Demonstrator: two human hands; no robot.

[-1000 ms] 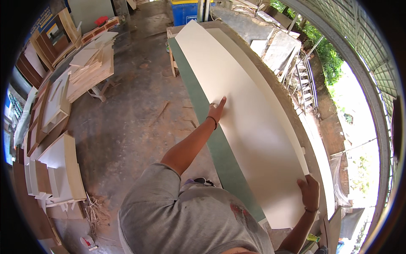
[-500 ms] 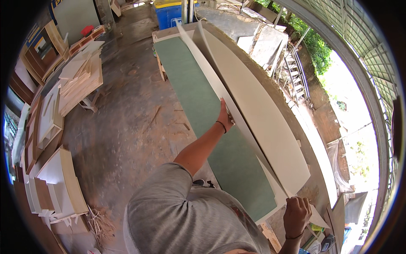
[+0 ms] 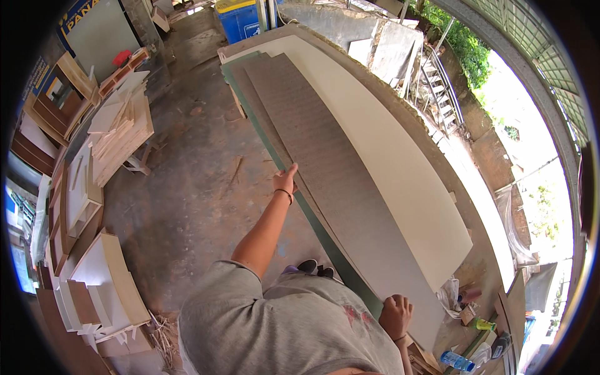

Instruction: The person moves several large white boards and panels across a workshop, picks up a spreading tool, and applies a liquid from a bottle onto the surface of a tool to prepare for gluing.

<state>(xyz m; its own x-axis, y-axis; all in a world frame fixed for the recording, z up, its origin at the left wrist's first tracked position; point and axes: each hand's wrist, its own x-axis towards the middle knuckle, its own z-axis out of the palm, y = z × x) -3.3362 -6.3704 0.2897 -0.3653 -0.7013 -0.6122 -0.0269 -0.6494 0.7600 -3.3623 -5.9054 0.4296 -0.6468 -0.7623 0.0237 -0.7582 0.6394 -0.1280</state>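
Note:
A long, thin grey-brown sheet (image 3: 350, 181) lies at a slant in front of me, with a narrower strip of the same colour along its left side. Beneath it, a dark green board (image 3: 332, 251) shows along the left edge. My left hand (image 3: 286, 180) is closed on the sheets' left edge, about midway along. Near the close end, my right hand (image 3: 396, 316) has curled fingers at the same edge; its fingertips are partly hidden. A wide cream-white sheet (image 3: 400, 187) rests to the right, partly under the grey-brown one.
Stacked wooden panels (image 3: 122, 128) and a pale cabinet frame (image 3: 109, 275) stand on the left. A blue bin (image 3: 237, 24) is at the far end. Close on the right are a plastic bottle (image 3: 457, 360) and loose scraps. Wood bits lie on the concrete floor (image 3: 194, 206).
The raised pale sheet has turned over, and grey-brown faces now cover most of the green board. My left hand has moved left and nearer; my right hand has shifted left.

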